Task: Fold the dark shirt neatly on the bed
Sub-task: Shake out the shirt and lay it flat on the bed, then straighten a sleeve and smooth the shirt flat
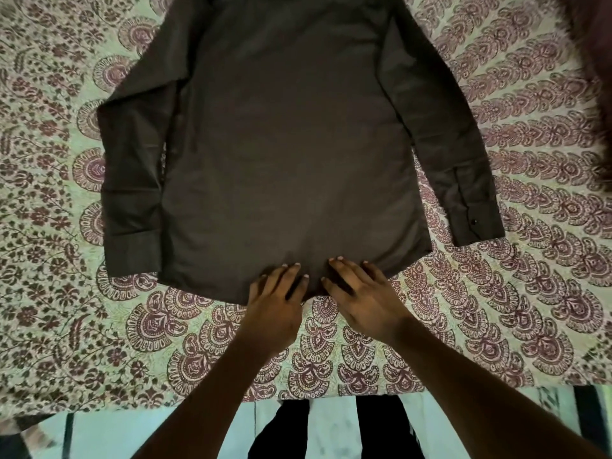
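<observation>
1. The left hand (275,296) and right hand (361,293) lie flat, fingers spread, pressing the hem of the dark shirt (288,144) side by side.
2. Judged step: smoothing the cloth before any fold; no fold is made yet.
3. Next likely calls for bringing 1 sleeve (132,193) across the back.
4. The shirt lies face down mid-bed, thin smooth woven fabric, sleeves splayed, the right cuff (477,223) buttoned.
5. The bed (496,309) wears a paisley-printed cotton sheet.
</observation>
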Tool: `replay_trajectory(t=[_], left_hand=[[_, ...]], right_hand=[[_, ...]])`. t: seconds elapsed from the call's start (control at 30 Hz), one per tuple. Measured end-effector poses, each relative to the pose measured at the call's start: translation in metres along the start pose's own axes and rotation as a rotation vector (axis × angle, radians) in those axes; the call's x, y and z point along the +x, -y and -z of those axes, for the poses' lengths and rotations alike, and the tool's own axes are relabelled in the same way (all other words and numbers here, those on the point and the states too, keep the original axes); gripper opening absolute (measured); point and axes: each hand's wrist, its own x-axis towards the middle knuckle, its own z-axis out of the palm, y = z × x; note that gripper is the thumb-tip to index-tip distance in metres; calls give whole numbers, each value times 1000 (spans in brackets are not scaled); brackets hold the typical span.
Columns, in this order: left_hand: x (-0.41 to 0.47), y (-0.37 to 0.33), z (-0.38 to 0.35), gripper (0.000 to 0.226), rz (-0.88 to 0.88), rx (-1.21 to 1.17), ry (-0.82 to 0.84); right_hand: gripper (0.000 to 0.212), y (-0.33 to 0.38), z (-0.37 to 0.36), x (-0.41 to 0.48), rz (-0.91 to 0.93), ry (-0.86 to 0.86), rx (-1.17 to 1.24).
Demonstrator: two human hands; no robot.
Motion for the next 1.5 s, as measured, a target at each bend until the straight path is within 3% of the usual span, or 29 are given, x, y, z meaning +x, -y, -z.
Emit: replay_trajectory(t=[0.13, 0.23, 0.4, 0.53, 0.6, 0.67, 0.77, 0.87, 1.07, 1.13, 1.2, 1.3, 1.4, 1.5], left_hand=[[2, -2, 2, 38, -13, -77, -56], [16, -6, 9, 30, 152, -212, -127], [38, -11, 3, 82, 287, -183, 87], [41, -11, 11, 105, 309, -167, 193], [48, -16, 20, 116, 342, -154, 214], [61, -24, 26, 117, 377, -165, 155], [81, -33, 20, 98, 324, -143, 24], [85, -33, 2, 95, 251, -98, 80], [99, -46, 19, 108, 353, -129, 140], [120, -55, 26, 103, 314, -144, 55], [145, -62, 24, 105, 249, -165, 5], [168, -69, 10, 121, 194, -123, 107], [170, -72, 7, 129, 220, -91, 174], [178, -84, 23, 130, 272, -115, 240]], right_hand=[[46, -8, -2, 0, 71, -48, 59], [42, -10, 7, 11, -63, -189, 164], [58, -15, 1, 30, -195, -94, 128], [70, -46, -10, -20, -623, -86, 164], [73, -53, -9, -34, -705, -63, 199], [74, -58, -1, -27, -696, -109, 205], [69, -71, 9, 10, -519, -195, 180], [64, -93, 3, 25, -315, -115, 119], [73, -123, 1, -10, -659, -116, 218], [70, -130, 7, 3, -627, -176, 208], [66, -140, 13, 27, -445, -202, 209], [59, -162, 15, 48, -234, -153, 131], [59, -180, 17, 36, -376, -136, 186], [55, -186, 32, 12, -394, -224, 423]])
